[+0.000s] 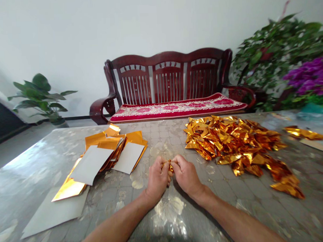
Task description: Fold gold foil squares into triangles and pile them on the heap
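Observation:
My left hand (157, 174) and my right hand (187, 174) meet above the middle of the table, both closed. Between their thumbs and fingers they pinch a small piece of gold foil paper (171, 167), mostly hidden by the fingers. To the left lies a loose stack of gold foil sheets (135, 137), some turned with the pale grey back (95, 163) upward. On the right is a large heap of folded gold foil pieces (226, 136), pointed at the ends, with several trailing toward the near right.
The table (123, 222) has a glossy patterned cover. A larger grey sheet (55, 211) lies at the near left. Clear plastic (279, 120) and another gold piece (306, 133) are at the far right. Beyond stand a wooden bench (167, 81) and potted plants (39, 94).

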The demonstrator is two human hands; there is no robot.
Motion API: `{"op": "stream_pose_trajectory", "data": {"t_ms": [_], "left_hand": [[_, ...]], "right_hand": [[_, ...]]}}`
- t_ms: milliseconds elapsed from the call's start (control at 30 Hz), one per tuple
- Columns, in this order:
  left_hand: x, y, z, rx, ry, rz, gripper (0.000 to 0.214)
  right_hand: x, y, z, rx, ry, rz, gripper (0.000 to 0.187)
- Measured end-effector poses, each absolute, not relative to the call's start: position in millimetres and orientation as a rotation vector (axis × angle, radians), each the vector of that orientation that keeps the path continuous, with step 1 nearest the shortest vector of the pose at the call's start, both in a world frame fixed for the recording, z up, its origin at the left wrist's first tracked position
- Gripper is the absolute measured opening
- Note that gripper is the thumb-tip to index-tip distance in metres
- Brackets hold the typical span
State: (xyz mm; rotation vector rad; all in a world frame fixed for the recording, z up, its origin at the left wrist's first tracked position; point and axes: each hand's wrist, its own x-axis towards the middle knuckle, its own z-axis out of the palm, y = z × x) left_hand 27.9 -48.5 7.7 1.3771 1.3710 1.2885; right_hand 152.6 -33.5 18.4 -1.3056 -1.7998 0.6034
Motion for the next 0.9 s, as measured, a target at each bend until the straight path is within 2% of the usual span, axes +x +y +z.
{"op": "stream_pose_trajectory", "data": {"t_ms": [200,400,667,900], "left_hand": [[27,-41,2,1.349,1.322,1.305,0.028],[24,-37,4,1.239,1.267,1.283,0.026],[13,-34,5,1.534,1.563,1.267,0.028],[15,-35,7,1.490,1.472,1.242,0.032]], "right_hand": [[153,-26,17,-1.284,-1.780,0.671,0.023],[167,-17,23,-1.225,-1.862,0.723,0.035],[170,-17,20,-1.333,-1.952,0.549,0.030],[167,-14,13,-1.396,-1.983,0.365,0.029]]}}
